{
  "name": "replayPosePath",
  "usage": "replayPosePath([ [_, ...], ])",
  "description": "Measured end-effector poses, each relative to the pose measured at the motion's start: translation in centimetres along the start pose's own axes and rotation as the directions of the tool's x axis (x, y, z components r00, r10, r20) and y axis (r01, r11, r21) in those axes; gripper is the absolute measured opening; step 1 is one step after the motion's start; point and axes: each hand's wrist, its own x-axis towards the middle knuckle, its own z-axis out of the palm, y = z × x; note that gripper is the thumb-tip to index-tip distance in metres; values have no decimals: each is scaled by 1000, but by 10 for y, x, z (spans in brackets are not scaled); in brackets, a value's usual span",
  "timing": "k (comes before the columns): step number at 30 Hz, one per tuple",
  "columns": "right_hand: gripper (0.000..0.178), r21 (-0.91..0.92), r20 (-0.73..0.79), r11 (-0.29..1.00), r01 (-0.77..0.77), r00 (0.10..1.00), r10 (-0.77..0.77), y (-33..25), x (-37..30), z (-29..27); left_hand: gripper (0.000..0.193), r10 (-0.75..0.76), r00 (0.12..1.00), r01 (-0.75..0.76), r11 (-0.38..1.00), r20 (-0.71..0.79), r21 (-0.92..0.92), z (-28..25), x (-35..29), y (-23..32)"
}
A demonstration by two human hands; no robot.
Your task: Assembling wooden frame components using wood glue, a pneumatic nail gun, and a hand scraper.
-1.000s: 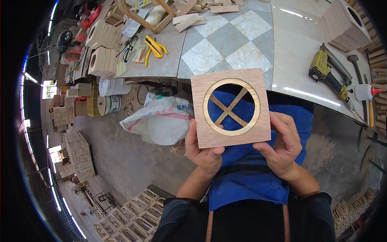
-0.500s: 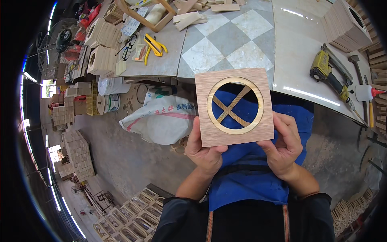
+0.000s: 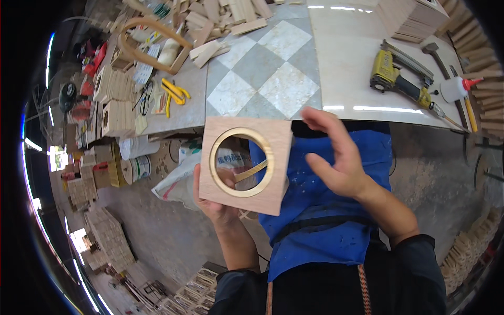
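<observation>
My left hand [image 3: 216, 209] grips a square wooden box [image 3: 280, 176] by its lower left side. The box is tilted and hangs in front of the bench's near edge. Its front panel has a large round hole with a pale wooden ring around it. Through the hole one wooden slat and part of the fingers show. To the right of the box, my right hand [image 3: 340, 163] is raised and apart from it, with thumb and fingers spread and nothing in them. Below that hand lies the blue apron [image 3: 320, 210] over my lap.
On the bench [image 3: 262, 68] lie wood offcuts [image 3: 231, 16], yellow cutters [image 3: 174, 93] and a bentwood frame [image 3: 128, 47]. A yellow nail gun [image 3: 386, 73], a hammer [image 3: 431, 50] and a red-tipped bottle [image 3: 454, 89] are at the right. A white sack [image 3: 176, 181] sits below the bench.
My right hand has let go of the box and opened away from it. The left hand has moved the box left and down and turned it. The view has shifted right.
</observation>
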Motion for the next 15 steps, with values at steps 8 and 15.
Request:
replayPosePath([
  [8,57,166,206,979,-114,975,79,6,16,18,101,-29,992,43,993,-121,113,5,15,7],
  [15,51,161,11,982,-100,995,100,8,14,36,100,160,899,-14,941,-408,337,46,-32,-1],
])
